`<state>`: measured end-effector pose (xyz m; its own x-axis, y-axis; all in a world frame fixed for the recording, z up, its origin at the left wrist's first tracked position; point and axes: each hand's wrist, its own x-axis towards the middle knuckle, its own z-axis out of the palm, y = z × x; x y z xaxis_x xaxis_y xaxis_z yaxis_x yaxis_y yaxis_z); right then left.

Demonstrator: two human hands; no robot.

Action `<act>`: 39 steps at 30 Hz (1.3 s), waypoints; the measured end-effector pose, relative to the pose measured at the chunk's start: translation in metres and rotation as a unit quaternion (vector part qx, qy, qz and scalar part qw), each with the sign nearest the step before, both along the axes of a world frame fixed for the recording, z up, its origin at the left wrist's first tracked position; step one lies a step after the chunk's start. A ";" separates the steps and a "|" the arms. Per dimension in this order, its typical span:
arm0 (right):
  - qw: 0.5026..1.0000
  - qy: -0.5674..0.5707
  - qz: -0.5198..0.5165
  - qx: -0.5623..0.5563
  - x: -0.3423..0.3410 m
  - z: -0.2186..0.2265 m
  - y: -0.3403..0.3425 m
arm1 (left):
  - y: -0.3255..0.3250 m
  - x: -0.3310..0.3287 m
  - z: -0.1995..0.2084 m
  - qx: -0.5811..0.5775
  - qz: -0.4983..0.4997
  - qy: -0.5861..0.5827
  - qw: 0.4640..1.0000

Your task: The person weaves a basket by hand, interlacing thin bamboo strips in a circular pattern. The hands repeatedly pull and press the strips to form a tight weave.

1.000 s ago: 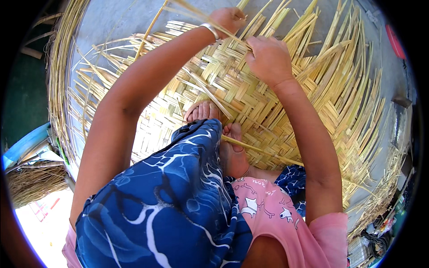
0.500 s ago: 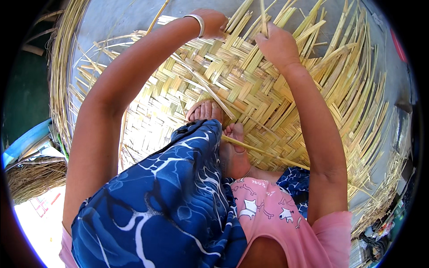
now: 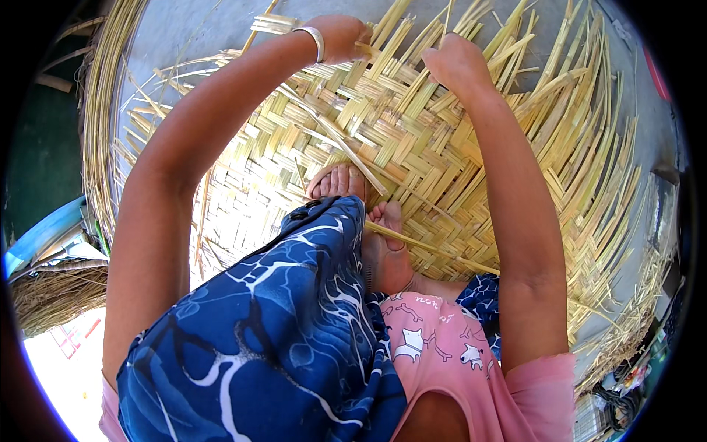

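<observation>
Nearest: pink shirt (image 3: 460, 361) and blue patterned cloth (image 3: 258, 331), then bare feet (image 3: 387, 259) planted on the woven mat (image 3: 434, 136), which lies on the grey floor (image 3: 184, 37). A thin stem (image 3: 442, 253) runs beside the nearer foot; a split loose strip (image 3: 353, 152) lies across the weave just beyond the toes. Both hands are at the mat's far edge. Change: a second ago they were close together with a long strip running past them; now they're apart, with edge strips in view between, so those look reachable for working. Right hand (image 3: 458, 65) is closed on a thin strip (image 3: 448, 16) that sticks up past the edge. Left hand (image 3: 345, 38) has curled fingers among the edge strips; can't tell if it grips one. Mat: straw-yellow, tight diagonal weave in the middle, ragged unwoven ends at far and right edges, glare at left. Long canes (image 3: 103, 132) line the floor's left edge.
</observation>
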<state>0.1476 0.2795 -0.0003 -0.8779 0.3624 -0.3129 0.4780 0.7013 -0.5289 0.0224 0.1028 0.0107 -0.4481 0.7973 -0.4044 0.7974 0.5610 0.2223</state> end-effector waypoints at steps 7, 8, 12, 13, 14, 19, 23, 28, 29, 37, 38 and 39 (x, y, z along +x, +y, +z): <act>0.991 0.074 -0.102 -0.035 0.009 -0.026 -0.005 | 0.013 0.006 0.006 0.046 -0.054 0.136 0.988; 0.989 0.093 -0.107 -0.051 0.012 -0.030 -0.004 | 0.016 0.006 0.011 0.018 -0.044 0.122 0.991; 0.967 0.129 -0.158 -0.155 0.024 -0.020 -0.003 | 0.016 0.001 0.006 0.041 -0.047 0.123 0.990; 0.957 0.128 -0.177 -0.191 0.026 -0.015 -0.005 | 0.013 0.000 0.002 0.080 -0.058 0.138 0.986; 0.955 0.139 -0.180 -0.189 0.027 -0.014 -0.006 | 0.011 -0.001 -0.003 0.088 -0.065 0.151 0.982; 0.951 0.159 -0.199 -0.176 0.028 -0.018 -0.008 | 0.010 -0.001 -0.009 0.097 -0.078 0.169 0.978; 0.966 0.165 -0.151 -0.131 0.027 -0.028 -0.011 | 0.011 0.000 -0.008 0.031 -0.022 0.101 0.994; 0.990 0.121 -0.036 -0.060 0.028 -0.027 -0.014 | 0.008 0.000 -0.016 0.043 -0.013 0.095 0.994; 0.990 0.128 -0.008 -0.051 0.028 -0.028 -0.011 | 0.009 0.000 -0.016 0.037 -0.015 0.093 0.995; 0.995 0.088 0.031 0.024 0.032 -0.019 -0.024 | 0.009 -0.002 -0.019 0.037 -0.015 0.087 0.995; 0.995 0.083 0.032 0.043 0.032 -0.020 -0.026 | 0.008 -0.003 -0.019 0.042 -0.018 0.087 0.995; 0.995 0.084 0.033 0.050 0.033 -0.019 -0.027 | 0.008 -0.003 -0.021 0.047 -0.021 0.088 0.995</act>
